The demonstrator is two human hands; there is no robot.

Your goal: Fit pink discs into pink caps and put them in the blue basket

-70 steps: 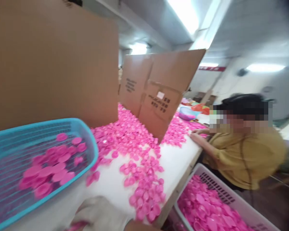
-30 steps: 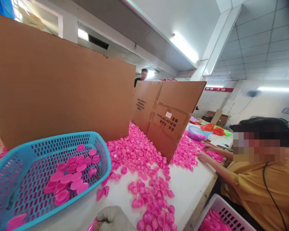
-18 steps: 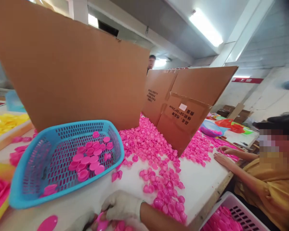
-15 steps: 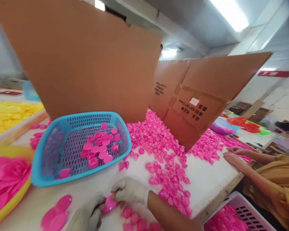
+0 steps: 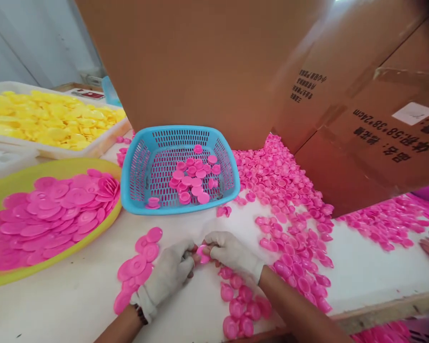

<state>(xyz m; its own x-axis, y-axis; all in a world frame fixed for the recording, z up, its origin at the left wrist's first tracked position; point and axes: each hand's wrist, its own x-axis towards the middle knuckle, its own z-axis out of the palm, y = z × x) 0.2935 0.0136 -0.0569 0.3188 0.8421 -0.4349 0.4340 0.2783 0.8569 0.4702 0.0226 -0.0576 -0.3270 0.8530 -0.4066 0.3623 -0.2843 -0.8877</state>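
Pink piece pinched between fingertips of left hand and right hand; flat discs beside left, blue basket beyond.

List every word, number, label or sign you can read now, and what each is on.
"体积:58*38*24cm": upside down on the brown folded cardboard panel at right.
"品名:": same panel, upside down; the characters after it are unclear.
Right-edge line, same panel: cut off, not fully readable.
Small black text block, panel's left section: too small.
White rectangular paper sticker on the panel: marks illegible.
Red-and-white flat item, back left: too small and blurred.
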